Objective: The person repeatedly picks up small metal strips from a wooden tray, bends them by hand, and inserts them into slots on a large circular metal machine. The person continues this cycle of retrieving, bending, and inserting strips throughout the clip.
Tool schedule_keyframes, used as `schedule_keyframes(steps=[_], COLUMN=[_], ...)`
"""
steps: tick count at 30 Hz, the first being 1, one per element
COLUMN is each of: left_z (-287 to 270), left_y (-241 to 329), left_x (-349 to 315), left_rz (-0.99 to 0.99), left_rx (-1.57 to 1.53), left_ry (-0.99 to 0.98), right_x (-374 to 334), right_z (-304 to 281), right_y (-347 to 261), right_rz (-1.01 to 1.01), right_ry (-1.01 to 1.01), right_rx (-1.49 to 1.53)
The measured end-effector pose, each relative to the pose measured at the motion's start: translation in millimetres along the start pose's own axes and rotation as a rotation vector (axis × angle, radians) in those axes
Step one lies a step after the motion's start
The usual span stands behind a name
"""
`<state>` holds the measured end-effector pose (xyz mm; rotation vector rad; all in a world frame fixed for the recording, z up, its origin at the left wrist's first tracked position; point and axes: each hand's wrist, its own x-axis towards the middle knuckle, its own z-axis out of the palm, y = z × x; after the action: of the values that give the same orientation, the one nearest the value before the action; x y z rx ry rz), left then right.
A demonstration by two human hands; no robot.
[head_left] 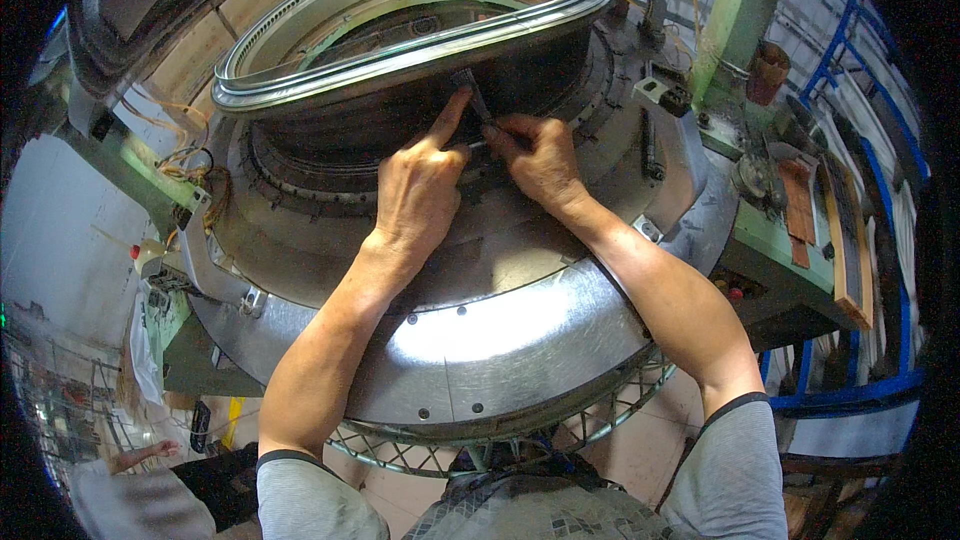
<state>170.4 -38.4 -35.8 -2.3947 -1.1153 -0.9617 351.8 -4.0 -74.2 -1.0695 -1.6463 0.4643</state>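
Both my arms reach over a large round metal machine (490, 325) to the dark wall (350, 130) beneath its tilted, shiny ring (410, 48). My right hand (545, 160) pinches the lower end of a thin, flat grey strip (475, 92) between thumb and fingers. The strip stands almost upright against the dark wall; its exact kind is too small to tell. My left hand (415, 190) has its index finger stretched up, the tip at the strip's upper part. Its other fingers are loosely curled, with nothing visible in them.
Metal brackets (675, 185) flank the round machine. Green beams (745, 10) rise at its sides, with orange cables (200, 165) on the left. A wooden frame (848, 240) and blue rack (860, 395) stand right. Another person's hand (158, 449) shows at lower left.
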Motion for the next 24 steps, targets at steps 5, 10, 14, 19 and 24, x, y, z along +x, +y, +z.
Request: schedule_keyframes(steps=[5, 10, 14, 19, 24], left_z=[-1.0, -0.7, -1.6, -3.4, -2.1], left_y=[0.8, 0.7, 1.3, 2.2, 2.0], left_x=[0.4, 1.1, 1.7, 2.5, 3.0], left_rz=[0.002, 0.018, 0.023, 0.019, 0.021], left_rx=[-0.008, -0.007, -0.012, -0.005, 0.012], left_ry=[-0.015, -0.013, -0.013, -0.031, -0.04], right_x=[0.7, 0.2, 0.5, 0.1, -0.3], right_z=[0.3, 0.2, 0.9, 0.4, 0.2], right_y=[0.7, 0.1, -0.1, -0.8, -2.3], right_rz=[-0.015, -0.006, 0.015, -0.048, -0.018], right_ry=[0.027, 0.03, 0.03, 0.029, 0.028], right_rx=[0.001, 0.017, 0.04, -0.013, 0.005])
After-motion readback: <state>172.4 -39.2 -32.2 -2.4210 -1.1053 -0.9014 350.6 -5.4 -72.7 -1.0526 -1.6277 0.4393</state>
